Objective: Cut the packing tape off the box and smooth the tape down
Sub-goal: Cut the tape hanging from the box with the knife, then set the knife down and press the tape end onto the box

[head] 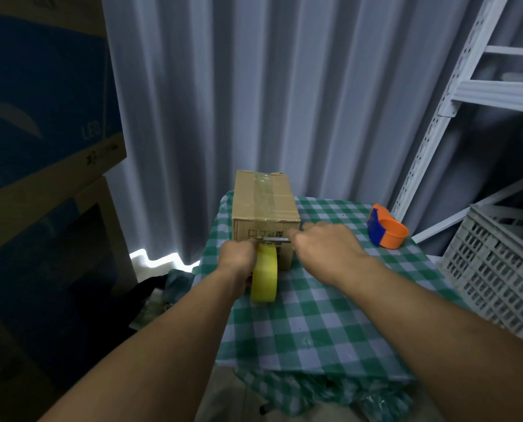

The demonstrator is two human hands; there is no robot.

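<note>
A small cardboard box (264,199) stands on the green checked tablecloth (315,303), with clear tape running along its top. A yellow roll of packing tape (264,274) hangs upright against the box's near face, and my left hand (237,257) grips it from the left. My right hand (321,248) is closed around a thin metal blade (274,239) that lies across the tape strip just above the roll, at the box's front face. The blade's handle is hidden inside my fist.
An orange and blue tape dispenser (386,231) lies on the cloth at the far right. A white plastic crate (497,269) and a white metal rack (455,95) stand to the right. Large cardboard cartons (40,178) are stacked on the left, with a curtain behind.
</note>
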